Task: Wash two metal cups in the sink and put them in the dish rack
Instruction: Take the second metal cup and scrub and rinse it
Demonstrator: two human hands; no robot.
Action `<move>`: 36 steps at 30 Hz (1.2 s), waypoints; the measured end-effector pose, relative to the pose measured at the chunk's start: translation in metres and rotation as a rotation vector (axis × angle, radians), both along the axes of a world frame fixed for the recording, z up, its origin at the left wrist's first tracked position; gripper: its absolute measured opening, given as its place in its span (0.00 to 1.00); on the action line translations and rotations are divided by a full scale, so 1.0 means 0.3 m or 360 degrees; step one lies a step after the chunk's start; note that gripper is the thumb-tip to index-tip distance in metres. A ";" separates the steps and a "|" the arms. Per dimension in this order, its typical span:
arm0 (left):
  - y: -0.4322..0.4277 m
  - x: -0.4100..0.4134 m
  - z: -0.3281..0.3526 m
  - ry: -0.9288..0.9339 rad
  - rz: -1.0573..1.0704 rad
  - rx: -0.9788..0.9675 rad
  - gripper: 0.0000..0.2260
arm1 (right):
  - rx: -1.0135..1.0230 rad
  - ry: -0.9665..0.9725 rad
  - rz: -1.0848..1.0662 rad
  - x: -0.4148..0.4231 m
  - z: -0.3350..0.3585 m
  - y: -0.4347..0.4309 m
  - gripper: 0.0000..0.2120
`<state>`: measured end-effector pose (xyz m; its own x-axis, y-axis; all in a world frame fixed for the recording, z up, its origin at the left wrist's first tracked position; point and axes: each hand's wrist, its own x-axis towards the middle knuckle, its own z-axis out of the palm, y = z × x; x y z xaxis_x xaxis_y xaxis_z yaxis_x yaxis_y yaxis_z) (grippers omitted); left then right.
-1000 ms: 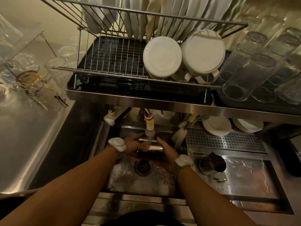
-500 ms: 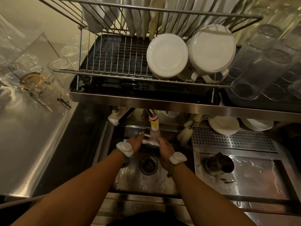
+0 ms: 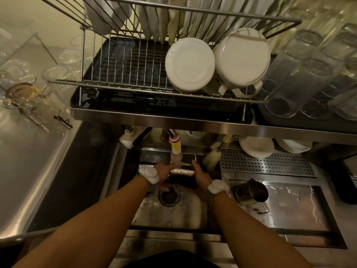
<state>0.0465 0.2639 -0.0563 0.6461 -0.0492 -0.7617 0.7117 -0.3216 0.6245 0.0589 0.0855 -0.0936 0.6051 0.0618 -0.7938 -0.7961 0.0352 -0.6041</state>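
A shiny metal cup (image 3: 183,172) lies on its side under the running faucet (image 3: 175,147), over the sink (image 3: 170,215). My left hand (image 3: 165,172) grips its left end and my right hand (image 3: 200,176) its right end; the fingers hide part of it. A second metal cup (image 3: 251,192), with a spout and handle, stands on the wet drainboard (image 3: 295,206) right of the sink, close to my right wrist. The wire dish rack (image 3: 123,68) sits on the shelf above, its left part bare.
Two white upturned pots (image 3: 216,62) and a row of white plates fill the rack's right and back. Upturned glasses (image 3: 301,78) stand to the right. White dishes (image 3: 257,147) and a brush (image 3: 212,157) sit behind the sink. Glassware (image 3: 21,89) is on the left counter.
Both hands have lifted the cup from low near the drain up under the faucet stream. The view has shifted slightly; the second cup has not moved.
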 end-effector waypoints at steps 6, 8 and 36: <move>0.095 -0.047 0.091 0.0364 0.0507 -0.0225 0.12 | 0.0251 -0.0019 0.0243 -0.038 0.011 0.089 0.27; 0.108 -0.048 0.079 0.0393 0.0697 -0.0289 0.17 | 0.0314 -0.0071 0.0240 -0.037 -0.012 0.094 0.31; -0.005 -0.042 0.073 0.0323 0.0515 -0.0240 0.10 | 0.0363 0.0009 -0.0110 0.007 0.024 -0.020 0.21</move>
